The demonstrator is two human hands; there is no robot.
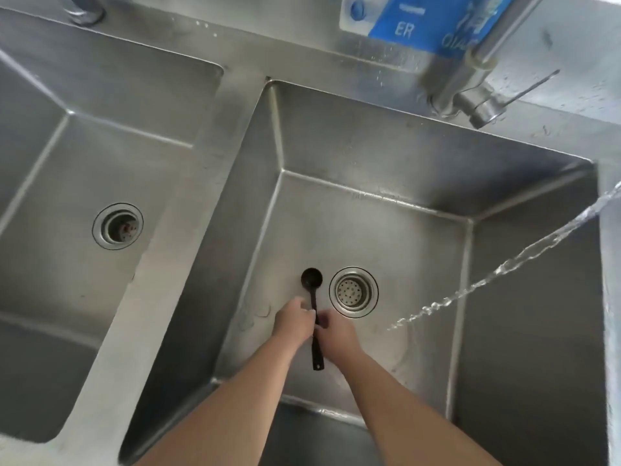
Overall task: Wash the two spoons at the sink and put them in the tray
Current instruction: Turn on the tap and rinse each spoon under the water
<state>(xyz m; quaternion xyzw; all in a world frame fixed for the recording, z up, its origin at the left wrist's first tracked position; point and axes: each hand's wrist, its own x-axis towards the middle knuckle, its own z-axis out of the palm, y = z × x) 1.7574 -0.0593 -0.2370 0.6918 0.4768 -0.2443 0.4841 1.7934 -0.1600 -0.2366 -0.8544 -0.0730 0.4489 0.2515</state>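
Steel sink (pixel 524 348) below me: my left hand (pixel 293 320) and right hand (pixel 337 335) both pinch a black spoon (pixel 314 309) mid-handle, bowl toward twelve o'clock beside the drain (pixel 353 292), water (pixel 497 271) streaming from three o'clock.

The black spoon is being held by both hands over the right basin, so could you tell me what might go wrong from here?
1. The water stream falls to the right of the black spoon, apparently missing it, so the spoon may go unrinsed unless moved.
2. The left hand and right hand pinch only the thin handle; wet, it could slip into the basin near the drain strainer.
3. Only one spoon shows; the second could be forgotten.
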